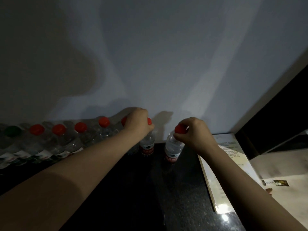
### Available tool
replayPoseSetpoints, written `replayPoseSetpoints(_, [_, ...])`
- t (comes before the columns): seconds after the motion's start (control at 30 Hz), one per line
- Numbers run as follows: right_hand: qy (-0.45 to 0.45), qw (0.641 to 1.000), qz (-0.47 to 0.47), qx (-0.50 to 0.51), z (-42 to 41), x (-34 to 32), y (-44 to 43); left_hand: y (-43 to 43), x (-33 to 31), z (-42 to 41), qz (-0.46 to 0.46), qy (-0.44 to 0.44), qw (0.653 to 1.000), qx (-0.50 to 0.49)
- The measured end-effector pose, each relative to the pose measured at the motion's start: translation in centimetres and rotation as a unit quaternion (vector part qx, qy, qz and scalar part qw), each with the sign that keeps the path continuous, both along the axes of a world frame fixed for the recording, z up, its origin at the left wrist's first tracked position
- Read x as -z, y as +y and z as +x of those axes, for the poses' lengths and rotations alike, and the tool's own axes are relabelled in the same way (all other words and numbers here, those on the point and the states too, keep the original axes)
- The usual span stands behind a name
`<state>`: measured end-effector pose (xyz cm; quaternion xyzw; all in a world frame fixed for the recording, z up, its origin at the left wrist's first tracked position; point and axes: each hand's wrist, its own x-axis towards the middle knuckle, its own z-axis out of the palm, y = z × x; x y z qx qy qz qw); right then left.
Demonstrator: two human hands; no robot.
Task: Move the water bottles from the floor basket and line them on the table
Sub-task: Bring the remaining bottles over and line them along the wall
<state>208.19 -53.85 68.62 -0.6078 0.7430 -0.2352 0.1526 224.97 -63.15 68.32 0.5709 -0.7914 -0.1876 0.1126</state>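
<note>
2 hands (138, 122) grip bottles (173, 147) beside wall (166, 64).

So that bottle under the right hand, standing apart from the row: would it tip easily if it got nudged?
Probably yes if pushed high: the bottle is tall and narrow, and the right hand grips it at the red cap. The polished dark table may let it slide instead. Its clear thin wall likely dents when squeezed; fill level is unclear.

We see clear plastic bottles (173, 147), smooth red plastic caps (103, 121), a dark speckled glossy table (150, 197), a shiny laminated sheet (221, 189) and a matt wall (166, 55).
</note>
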Motion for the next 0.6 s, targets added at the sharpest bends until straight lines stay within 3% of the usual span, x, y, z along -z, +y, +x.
replayPoseSetpoints(0.17, [-0.005, 1.0, 0.013, 0.0, 0.1, 0.3, -2.2, 0.4, 0.6, 0.3, -0.013, 0.027, 1.0, -0.008])
replayPoseSetpoints(0.6, [-0.009, 1.0, 0.005, -0.017, 1.3, 1.4, -4.4, 0.4, 0.4, 0.1, -0.002, 0.002, 1.0, -0.011])
